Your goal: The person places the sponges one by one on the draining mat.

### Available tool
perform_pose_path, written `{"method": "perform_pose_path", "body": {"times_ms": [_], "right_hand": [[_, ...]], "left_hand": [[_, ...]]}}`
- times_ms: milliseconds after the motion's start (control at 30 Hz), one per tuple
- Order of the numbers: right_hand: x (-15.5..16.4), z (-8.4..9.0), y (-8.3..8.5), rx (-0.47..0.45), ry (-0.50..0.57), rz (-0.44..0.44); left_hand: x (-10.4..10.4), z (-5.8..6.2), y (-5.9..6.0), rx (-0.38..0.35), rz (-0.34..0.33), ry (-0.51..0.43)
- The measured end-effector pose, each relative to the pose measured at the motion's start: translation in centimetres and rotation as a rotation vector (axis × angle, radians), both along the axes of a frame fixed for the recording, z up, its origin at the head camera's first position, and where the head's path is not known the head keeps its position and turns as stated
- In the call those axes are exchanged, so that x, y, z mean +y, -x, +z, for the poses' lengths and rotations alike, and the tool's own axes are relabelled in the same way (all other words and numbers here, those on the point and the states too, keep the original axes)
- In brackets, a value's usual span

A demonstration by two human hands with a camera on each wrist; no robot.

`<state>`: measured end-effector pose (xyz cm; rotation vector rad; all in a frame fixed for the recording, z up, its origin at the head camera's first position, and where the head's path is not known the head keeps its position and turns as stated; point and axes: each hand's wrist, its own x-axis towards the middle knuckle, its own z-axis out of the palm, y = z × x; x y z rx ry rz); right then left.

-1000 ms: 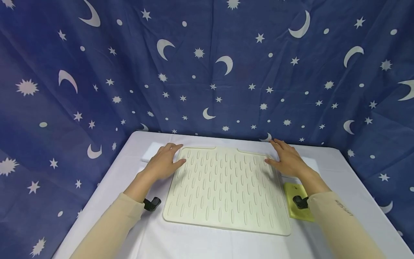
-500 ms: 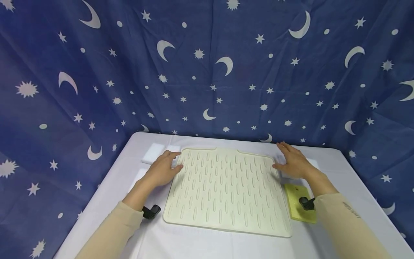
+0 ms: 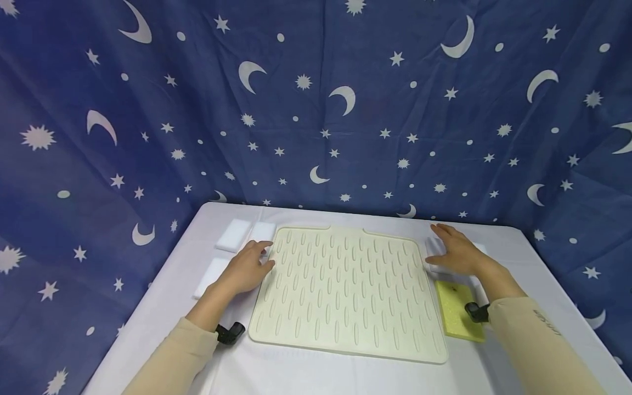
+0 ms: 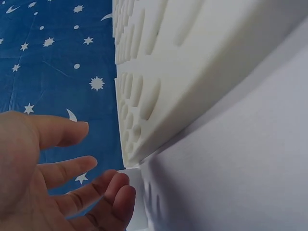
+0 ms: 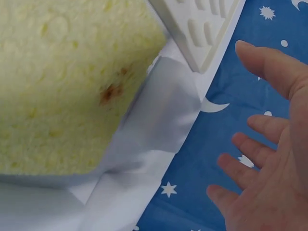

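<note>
A cream ribbed mat (image 3: 345, 291) lies flat in the middle of the white table (image 3: 340, 376). My left hand (image 3: 250, 264) is open beside the mat's left edge, fingers relaxed and holding nothing. In the left wrist view its spread fingers (image 4: 62, 168) hang next to the mat's raised edge (image 4: 192, 62). My right hand (image 3: 453, 250) is open just off the mat's far right corner, over a white pad (image 3: 433, 247). The right wrist view shows its straight fingers (image 5: 262, 154) apart from the mat corner (image 5: 202, 24) and the yellow sponge (image 5: 62, 82).
The yellow sponge (image 3: 456, 310) lies right of the mat. Two white sponges (image 3: 234, 235) (image 3: 263, 231) sit at the far left, a third (image 3: 211, 274) nearer. A blue star-and-moon curtain (image 3: 316, 109) closes off the back and sides.
Both hands have slid off the mat's far corners, outward and back toward me. The mat has stayed where it was.
</note>
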<state>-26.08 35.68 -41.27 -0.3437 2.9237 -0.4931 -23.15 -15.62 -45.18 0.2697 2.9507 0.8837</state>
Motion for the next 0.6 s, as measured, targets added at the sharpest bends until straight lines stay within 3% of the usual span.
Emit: {"method": "perform_pose_path", "body": {"times_ms": [267, 600], "right_hand": [[1.2, -0.3, -0.2, -0.03, 0.029, 0.0], [1.5, -0.9, 0.0, -0.048, 0.021, -0.009]], "left_hand": [[0.4, -1.3, -0.2, -0.034, 0.015, -0.047], [0.4, -1.6, -0.8, -0.054, 0.01, -0.08]]}}
